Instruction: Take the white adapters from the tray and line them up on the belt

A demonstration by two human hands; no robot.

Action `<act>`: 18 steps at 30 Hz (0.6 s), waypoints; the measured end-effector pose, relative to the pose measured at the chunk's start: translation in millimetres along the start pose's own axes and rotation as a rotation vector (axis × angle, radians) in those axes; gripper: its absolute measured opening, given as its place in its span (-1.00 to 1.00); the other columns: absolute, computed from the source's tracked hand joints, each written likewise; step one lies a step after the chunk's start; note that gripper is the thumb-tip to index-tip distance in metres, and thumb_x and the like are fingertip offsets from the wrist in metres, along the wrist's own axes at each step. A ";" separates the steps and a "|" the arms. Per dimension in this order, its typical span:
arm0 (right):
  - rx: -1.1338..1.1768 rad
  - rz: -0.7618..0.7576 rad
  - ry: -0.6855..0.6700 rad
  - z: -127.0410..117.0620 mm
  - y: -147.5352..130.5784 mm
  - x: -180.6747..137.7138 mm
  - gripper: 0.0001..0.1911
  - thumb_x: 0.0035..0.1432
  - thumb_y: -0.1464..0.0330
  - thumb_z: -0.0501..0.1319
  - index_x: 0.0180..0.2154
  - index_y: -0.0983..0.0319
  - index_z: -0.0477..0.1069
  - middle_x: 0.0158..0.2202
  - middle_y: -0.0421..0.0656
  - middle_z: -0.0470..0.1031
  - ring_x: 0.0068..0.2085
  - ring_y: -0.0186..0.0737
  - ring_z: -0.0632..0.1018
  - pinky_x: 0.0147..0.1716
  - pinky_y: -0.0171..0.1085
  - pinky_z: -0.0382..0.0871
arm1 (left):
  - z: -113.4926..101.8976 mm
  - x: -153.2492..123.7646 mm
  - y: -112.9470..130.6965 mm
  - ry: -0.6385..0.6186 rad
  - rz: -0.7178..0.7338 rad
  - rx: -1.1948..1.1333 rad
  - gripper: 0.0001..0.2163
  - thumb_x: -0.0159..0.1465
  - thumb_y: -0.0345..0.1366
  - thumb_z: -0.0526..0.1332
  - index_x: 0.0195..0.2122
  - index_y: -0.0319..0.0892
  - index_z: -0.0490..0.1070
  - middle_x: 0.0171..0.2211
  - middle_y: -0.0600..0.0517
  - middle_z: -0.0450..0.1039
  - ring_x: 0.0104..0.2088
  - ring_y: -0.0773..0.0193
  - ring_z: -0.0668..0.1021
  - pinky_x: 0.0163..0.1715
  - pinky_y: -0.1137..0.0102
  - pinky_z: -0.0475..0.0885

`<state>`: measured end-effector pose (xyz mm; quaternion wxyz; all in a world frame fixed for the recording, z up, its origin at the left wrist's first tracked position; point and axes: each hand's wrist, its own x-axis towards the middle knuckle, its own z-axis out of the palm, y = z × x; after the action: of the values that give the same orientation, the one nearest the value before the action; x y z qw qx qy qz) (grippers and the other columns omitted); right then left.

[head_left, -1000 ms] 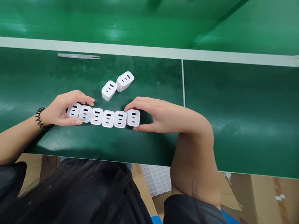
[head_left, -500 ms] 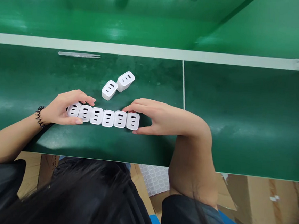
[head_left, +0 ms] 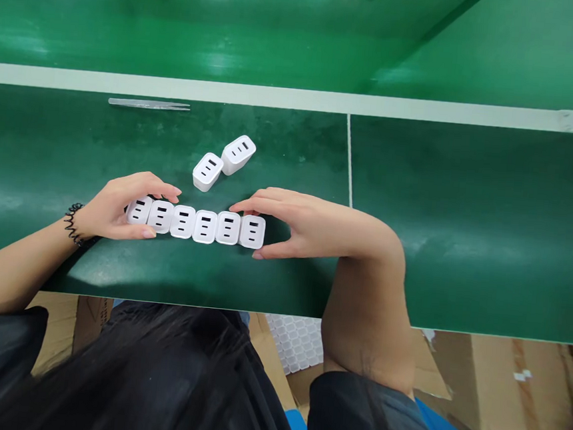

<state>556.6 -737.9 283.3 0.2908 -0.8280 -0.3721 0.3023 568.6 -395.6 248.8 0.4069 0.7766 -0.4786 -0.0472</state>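
As far as can be judged, the step in hand is a lining-up job: a row of six white plastic charger blocks (head_left: 195, 224) is being squared up and pressed together from both ends, just left of the middle of the frame, on the dark green matte worktop (head_left: 466, 224).

The left hand (head_left: 114, 210) is cupped round the left end of the row, with fingers curled over the far side and the thumb laid along the near side. The right hand (head_left: 305, 227) is closed lightly on the right-end block, fingertips on the far edge and thumb at the near corner. So both ends are grasped and nothing is lifted.

Any further move would probably call for even pressure from both sides. The blocks are smooth, glossy, round-cornered cubes that only touch face to face, so a row like that could be expected to buckle in the middle.

Materials-wise, each top face is marked with three dark slots. Two more white charger blocks (head_left: 207, 171) are lying loose and tilted just above the row, touching each other. A pair of thin metal tweezers (head_left: 148, 104) is parked at upper left beside the pale strip (head_left: 426, 109). A black coiled band (head_left: 72, 223) is worn on the left wrist.
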 end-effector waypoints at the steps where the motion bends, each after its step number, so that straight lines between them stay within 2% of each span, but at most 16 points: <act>1: 0.000 -0.003 0.003 0.3 0.5 0.1 -0.35 0.13 0.07 0.29 0.21 0.14 0.32 0.05 -0.04 0.46 0.07 0.01 0.46 0.05 -0.04 0.36 | 0.2 0.1 0.2 0.001 -0.004 -0.001 -0.51 0.30 0.04 0.23 0.14 -0.17 0.37 -0.12 -0.14 0.56 -0.14 0.14 0.59 -0.20 0.34 0.49; 8: 0.001 -0.004 0.008 1.2 1.8 -0.7 -0.36 0.13 0.04 0.30 0.19 0.15 0.35 0.04 -0.04 0.46 0.06 0.02 0.47 0.06 -0.05 0.34 | -0.4 1.0 0.8 -0.009 -0.011 -0.012 -0.50 0.31 0.05 0.23 0.15 -0.16 0.36 -0.12 -0.13 0.56 -0.16 0.15 0.58 -0.22 0.35 0.49; 13: 0.014 -0.005 0.018 1.7 1.2 -0.7 -0.31 0.11 -0.02 0.31 0.19 0.16 0.35 0.01 -0.05 0.47 0.00 0.00 0.49 -0.02 -0.08 0.37 | -0.6 -0.2 -0.6 -0.018 -0.020 -0.025 -0.49 0.30 0.04 0.24 0.15 -0.17 0.36 -0.12 -0.14 0.55 -0.15 0.15 0.58 -0.21 0.35 0.48; 18: 0.043 -0.035 0.075 2.4 -0.9 2.0 -0.48 0.21 0.02 0.22 0.10 0.17 0.40 0.00 -0.06 0.49 -0.07 -0.08 0.51 -0.11 -0.14 0.38 | 0.1 -0.2 0.0 -0.019 -0.024 -0.022 -0.49 0.31 0.04 0.24 0.14 -0.20 0.36 -0.12 -0.14 0.55 -0.15 0.16 0.58 -0.20 0.36 0.47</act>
<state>555.6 -735.2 281.8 0.3275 -0.8257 -0.3688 0.2737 568.4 -395.5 248.7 0.4101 0.7775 -0.4724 -0.0646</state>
